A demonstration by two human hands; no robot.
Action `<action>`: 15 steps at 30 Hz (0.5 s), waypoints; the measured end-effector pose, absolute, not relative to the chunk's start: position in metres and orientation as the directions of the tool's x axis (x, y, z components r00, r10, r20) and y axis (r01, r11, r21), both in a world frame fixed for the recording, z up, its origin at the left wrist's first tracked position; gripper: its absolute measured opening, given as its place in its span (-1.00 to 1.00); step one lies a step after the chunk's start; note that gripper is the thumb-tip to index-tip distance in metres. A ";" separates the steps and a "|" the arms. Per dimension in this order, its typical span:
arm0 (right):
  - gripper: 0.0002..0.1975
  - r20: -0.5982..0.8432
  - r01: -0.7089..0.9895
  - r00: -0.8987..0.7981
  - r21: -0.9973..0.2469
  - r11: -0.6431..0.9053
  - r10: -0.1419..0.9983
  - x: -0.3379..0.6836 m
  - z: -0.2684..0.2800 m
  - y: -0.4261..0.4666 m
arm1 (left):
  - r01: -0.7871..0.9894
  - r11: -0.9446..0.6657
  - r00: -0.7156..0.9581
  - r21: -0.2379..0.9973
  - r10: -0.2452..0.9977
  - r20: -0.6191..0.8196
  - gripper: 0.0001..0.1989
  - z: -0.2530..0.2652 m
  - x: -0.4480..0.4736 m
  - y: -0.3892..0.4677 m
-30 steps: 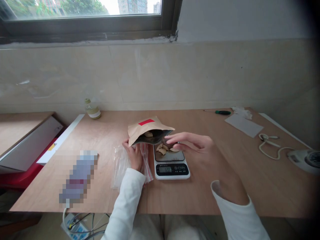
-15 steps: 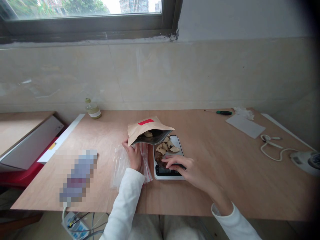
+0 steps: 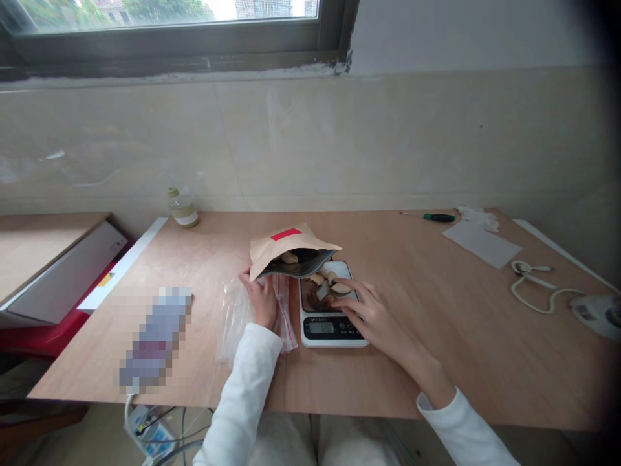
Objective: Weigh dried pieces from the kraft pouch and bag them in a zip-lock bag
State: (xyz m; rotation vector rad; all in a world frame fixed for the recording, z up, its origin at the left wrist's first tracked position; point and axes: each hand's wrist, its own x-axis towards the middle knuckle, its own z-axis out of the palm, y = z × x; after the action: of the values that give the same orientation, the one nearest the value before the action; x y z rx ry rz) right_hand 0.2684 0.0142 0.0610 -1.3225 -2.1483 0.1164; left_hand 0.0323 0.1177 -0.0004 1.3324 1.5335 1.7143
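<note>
My left hand (image 3: 262, 299) grips the lower left corner of a kraft paper bag (image 3: 297, 238) with a red strip on it. The bag's dark mouth gapes toward me, and a pale piece (image 3: 290, 257) shows inside. Under the bag's right end stands a white kitchen scale (image 3: 306, 338), its display lit. Pale curved pieces (image 3: 340, 288) and brown pieces (image 3: 315, 299) lie on its plate, too small to name surely. Over the plate's right side is my right hand (image 3: 369, 310), fingers apart, the tips at the pieces. Clear zip bags (image 3: 237, 323) lie beneath my left wrist.
A blurred-out flat object (image 3: 155, 343) with a cable lies at the left. A small bottle (image 3: 183, 208) stands at the back left. Toward the right are a screwdriver (image 3: 439, 218), a white sheet (image 3: 480, 244), a white cord (image 3: 533, 291) and a white device (image 3: 596, 315).
My right hand has shifted right and slightly back, its fingers spreading, so the scale's display now shows. The brown pieces lie further back on the plate. My left hand still holds the bag.
</note>
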 end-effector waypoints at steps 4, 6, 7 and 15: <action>-0.76 0.461 0.790 -0.196 -0.449 0.418 0.866 0.265 0.066 -0.003 | 0.241 -0.245 -0.418 0.939 0.847 0.328 -0.69 -0.001 0.032 0.118; -0.76 0.451 0.779 -0.163 -0.487 0.395 0.878 0.265 0.066 -0.009 | 0.239 -0.235 -0.422 0.942 0.849 0.319 -0.68 0.000 0.033 0.118; -0.76 0.447 0.772 -0.153 -0.503 0.389 0.881 0.266 0.065 -0.010 | 0.237 -0.232 -0.422 0.943 0.850 0.315 -0.68 0.001 0.033 0.118; -0.67 0.431 0.739 -0.099 -0.572 0.357 0.897 0.300 0.061 0.088 | 0.226 -0.232 -0.424 0.946 0.851 0.310 -0.68 0.001 0.033 0.119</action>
State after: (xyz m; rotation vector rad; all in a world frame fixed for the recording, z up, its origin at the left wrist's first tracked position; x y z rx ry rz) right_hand 0.3003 0.0885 0.0613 -1.4270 -1.8791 0.2709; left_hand 0.0326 0.1188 0.0015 1.2926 1.5434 1.7014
